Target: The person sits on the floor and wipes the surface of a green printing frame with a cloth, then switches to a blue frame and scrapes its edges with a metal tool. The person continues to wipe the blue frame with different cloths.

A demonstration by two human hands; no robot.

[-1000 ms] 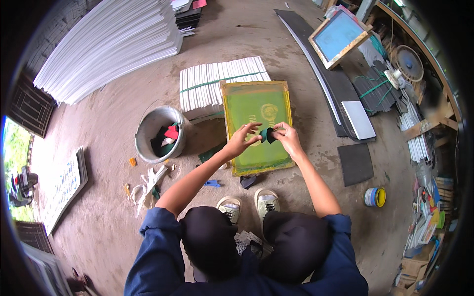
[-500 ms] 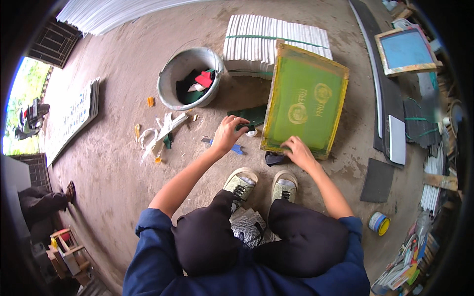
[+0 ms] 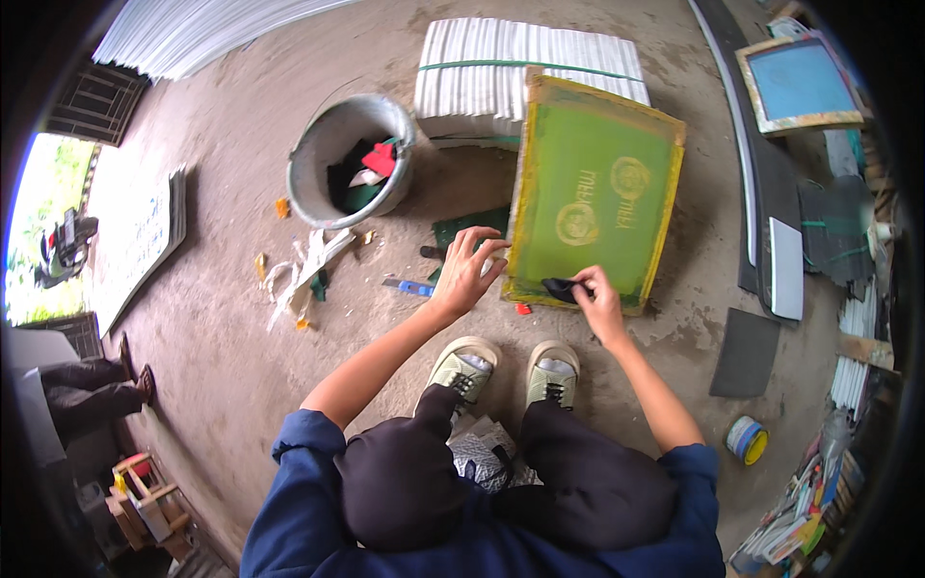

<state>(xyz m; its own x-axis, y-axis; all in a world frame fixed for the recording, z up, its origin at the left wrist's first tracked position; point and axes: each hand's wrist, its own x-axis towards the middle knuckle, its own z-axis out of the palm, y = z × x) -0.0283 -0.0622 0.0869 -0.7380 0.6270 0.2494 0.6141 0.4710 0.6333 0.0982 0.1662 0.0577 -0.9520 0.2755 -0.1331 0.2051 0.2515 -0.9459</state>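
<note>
A screen-printing frame (image 3: 597,183) with yellow-green mesh and pale emblems leans against a strapped bundle of white sheets. My right hand (image 3: 602,301) pinches a small black cloth (image 3: 561,289) at the frame's lower edge. My left hand (image 3: 465,275) is by the frame's lower left side, its fingers curved and apart; a small white thing shows between thumb and fingers, and I cannot tell whether they touch it or the frame. Dark green cloth (image 3: 461,227) lies on the floor just beyond it. Beside my left wrist is a blue utility knife (image 3: 415,288).
A grey bucket (image 3: 301,183) with coloured rags stands left of the strapped white bundle (image 3: 540,48). White scraps (image 3: 306,270) litter the floor below it. At right are a black mat (image 3: 745,352), a paint can (image 3: 748,440) and a blue-mesh frame (image 3: 805,87). Another person's legs (image 3: 92,385) show at left.
My right hand has picked up the black cloth from the floor and raised it to the frame's lower edge. My left hand has shifted right, closer to the frame's side.
</note>
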